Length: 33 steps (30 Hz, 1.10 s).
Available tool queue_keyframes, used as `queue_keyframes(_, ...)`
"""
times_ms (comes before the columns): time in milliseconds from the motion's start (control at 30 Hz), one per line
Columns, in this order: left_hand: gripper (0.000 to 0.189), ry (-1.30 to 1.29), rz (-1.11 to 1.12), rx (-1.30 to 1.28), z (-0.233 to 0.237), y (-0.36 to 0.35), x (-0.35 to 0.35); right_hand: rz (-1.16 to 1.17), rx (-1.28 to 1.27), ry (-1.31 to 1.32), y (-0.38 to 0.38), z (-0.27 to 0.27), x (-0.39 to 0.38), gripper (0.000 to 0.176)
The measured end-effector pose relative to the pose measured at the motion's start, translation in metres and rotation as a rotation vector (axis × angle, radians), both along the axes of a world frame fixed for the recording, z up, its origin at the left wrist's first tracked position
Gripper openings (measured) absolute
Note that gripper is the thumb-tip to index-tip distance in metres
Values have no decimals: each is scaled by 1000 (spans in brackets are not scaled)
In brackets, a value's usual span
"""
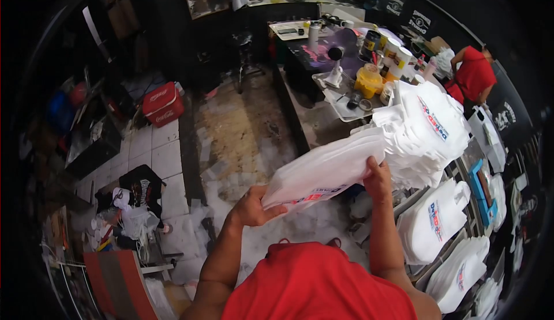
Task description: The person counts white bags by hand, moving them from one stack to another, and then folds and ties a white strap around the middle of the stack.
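Observation:
Between my two hands is a stack of white printed bags, held up in front of my body and tilted. My left hand grips its left end, thumb over the printed face. At the right end, my right hand is closed on the edge, its thumb on the near side. Red and blue lettering shows along the lower part of the stack. Just beyond my right hand rises a tall pile of similar white bags with the same print on top.
More printed white bags lie on boards to the right, near a blue frame. Paint jars and a white bottle crowd the table. A person in red stands at the far right. A red cooler sits left.

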<state>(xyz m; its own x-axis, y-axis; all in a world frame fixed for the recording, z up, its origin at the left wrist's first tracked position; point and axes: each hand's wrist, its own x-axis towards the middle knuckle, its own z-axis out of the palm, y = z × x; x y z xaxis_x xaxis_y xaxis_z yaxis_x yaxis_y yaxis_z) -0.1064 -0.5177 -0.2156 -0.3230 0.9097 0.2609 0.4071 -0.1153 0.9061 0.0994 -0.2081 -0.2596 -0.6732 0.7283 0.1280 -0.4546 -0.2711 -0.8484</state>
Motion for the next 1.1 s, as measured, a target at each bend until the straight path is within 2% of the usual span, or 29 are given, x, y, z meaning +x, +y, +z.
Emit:
queue_keyframes(67, 18, 7, -23, 46, -1, 2, 2, -56, -22, -40, 3, -7, 2, 47)
queue_keyframes(133, 22, -53, 91, -139, -23, 1, -4, -31, -16, -298, 0, -5, 6, 40)
queue_keyframes(167, 28, -318, -13, -35, -45, -1, -8, -41, -34, -286, 1, -11, 4, 40)
queue_keyframes(200, 31, -444, -123, -6, -47, -6, -13, -54, -52, -272, 2, -20, -2, 40)
queue_keyframes(267, 33, -295, -134, -74, -54, -9, -3, -115, -103, -247, 0, -26, -11, 42)
queue_keyframes(300, 33, -284, -165, -70, -61, -7, 0, -57, -65, -512, 5, -15, -5, 46)
queue_keyframes(333, 36, -360, -111, -98, -69, -4, 1, -81, -62, -503, 7, -6, -3, 46)
queue_keyframes(400, 40, -429, -66, -129, -78, -7, 3, -364, 805, -1067, -3, 24, -8, 51)
queue_keyframes(433, 40, -626, 15, -93, -78, -11, 1, -346, 798, -741, 4, 39, -7, 57)
queue_keyframes(467, 41, -829, 101, -66, -77, -16, -1, -456, 833, -663, 8, 75, -8, 42)
queue_keyframes(500, 42, -907, 120, -69, -75, -22, -8, -492, 793, -576, 35, 88, -8, 32)
queue_keyframes(533, 42, -912, 119, -78, -74, -27, -12, -771, 1014, -665, 61, 113, -13, 25)
queue_keyframes(567, 45, -965, 135, -26, -73, -30, -16, -959, 1069, -632, 94, 129, -20, 24)
queue_keyframes(600, 47, -1016, 151, 30, -72, -31, -17, -1036, 1034, -640, 145, 131, -28, 38)
queue_keyframes(667, 52, -1038, 166, 79, -69, -28, -15, -1346, 1065, -928, 226, 116, -42, 57)
queue_keyframes(733, 50, -1093, 239, 88, -69, -26, -13, -687, 895, -1418, 249, 121, -33, 59)
queue_keyframes(800, 49, -1109, 286, 111, -70, -23, -8, -593, 927, -1451, 264, 107, -27, 52)
queue_keyframes(867, 48, -1131, 334, 138, -76, -17, -7, -745, 881, -1298, 268, 103, -27, 45)
queue_keyframes(933, 49, -1208, 326, 113, -81, -8, -10, -789, 951, -1239, 230, 117, -25, 39)
queue_keyframes(1000, 50, -1264, 286, 74, -93, 6, -15, -867, 1140, -776, 165, 121, -25, 31)
queue_keyframes(1067, 44, -1388, 247, 113, -85, 26, -12, -467, 1100, -773, 78, 144, -13, 27)
queue_keyframes(1100, 43, -1383, 191, 81, -86, 33, -12, -220, 1069, -645, 44, 135, -6, 28)
